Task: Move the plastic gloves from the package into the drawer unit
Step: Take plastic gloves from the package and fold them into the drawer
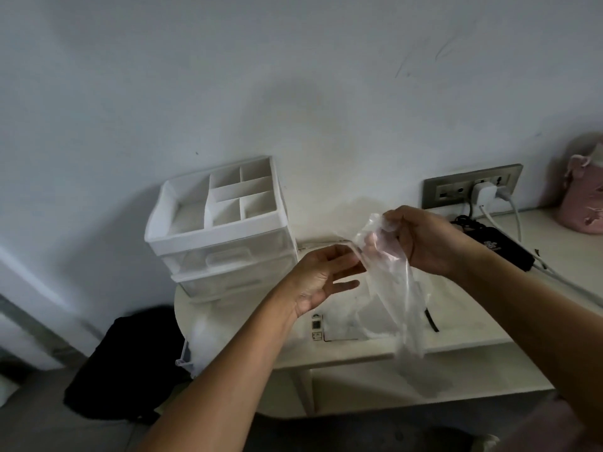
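1. Right hand (427, 243) is raised over the table (473, 324), fingers curled tight round the top end of the plastic gloves (394, 288). Firm grip, the film is bunched inside the fist.
2. Left hand (323, 278) is just left of the right, palm turned up. Thumb and forefinger pinch the left edge of the same film near its top, and the other fingers are stretched out loose below.
3. Plastic gloves are clear thin film held in the air between both hands. They hang down in a long wrinkled strip, with the lower end near the table's front edge. Cannot tell how many are in the bunch.
4. Package (336, 331) lies flat on the table under the hanging film. It is see-through with small black printed marks at its left side, and is partly hidden behind the gloves.
5. Drawer unit (222, 230) is white and stands on the left end of the table against the wall, left of both hands and apart from them. It has an open divided tray on top and two translucent drawers below, both pushed in.
6. Wall socket panel (470, 187) sits behind the right hand, with a white charger (483, 190) plugged in and cables running down.
7. Black adapter (496, 246) lies on the table to the right of the right wrist.
8. Pink bag (584, 197) is at the far right edge.
9. Black bag (130, 360) is on the floor, lower left, beside the table.
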A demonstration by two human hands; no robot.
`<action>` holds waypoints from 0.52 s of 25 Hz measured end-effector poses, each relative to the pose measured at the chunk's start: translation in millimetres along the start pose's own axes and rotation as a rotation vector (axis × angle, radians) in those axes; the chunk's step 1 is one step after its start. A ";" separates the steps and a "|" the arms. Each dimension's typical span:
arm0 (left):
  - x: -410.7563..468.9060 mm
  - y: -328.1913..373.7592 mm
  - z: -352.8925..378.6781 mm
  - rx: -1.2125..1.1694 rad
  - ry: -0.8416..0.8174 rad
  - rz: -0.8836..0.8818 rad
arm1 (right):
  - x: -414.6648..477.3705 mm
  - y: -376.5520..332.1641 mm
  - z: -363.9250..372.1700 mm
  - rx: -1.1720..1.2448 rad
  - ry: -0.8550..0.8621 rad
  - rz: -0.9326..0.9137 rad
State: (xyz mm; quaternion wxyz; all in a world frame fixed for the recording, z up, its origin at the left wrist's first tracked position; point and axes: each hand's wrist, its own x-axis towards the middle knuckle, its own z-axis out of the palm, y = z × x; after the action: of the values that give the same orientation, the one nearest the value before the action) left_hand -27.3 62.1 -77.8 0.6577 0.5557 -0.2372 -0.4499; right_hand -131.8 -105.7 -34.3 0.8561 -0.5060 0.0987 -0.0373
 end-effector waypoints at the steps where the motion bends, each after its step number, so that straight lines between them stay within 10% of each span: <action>1: -3.6 -0.1 -0.9 -0.034 0.062 0.002 | 6.6 6.5 2.0 -0.012 0.072 0.019; 6: -0.4 -24.0 2.3 -0.088 0.255 -0.014 | 25.8 40.2 18.3 -0.056 0.242 0.112; 13: -3.3 -27.9 -13.7 -0.183 -0.040 0.072 | 24.5 42.3 30.0 0.105 -0.018 0.184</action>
State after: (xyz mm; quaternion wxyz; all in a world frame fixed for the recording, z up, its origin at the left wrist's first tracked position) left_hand -26.9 72.7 -107.2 0.7166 0.4752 -0.2279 -0.4570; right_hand -103.2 -63.5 -60.5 0.8821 -0.4495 0.1351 0.0410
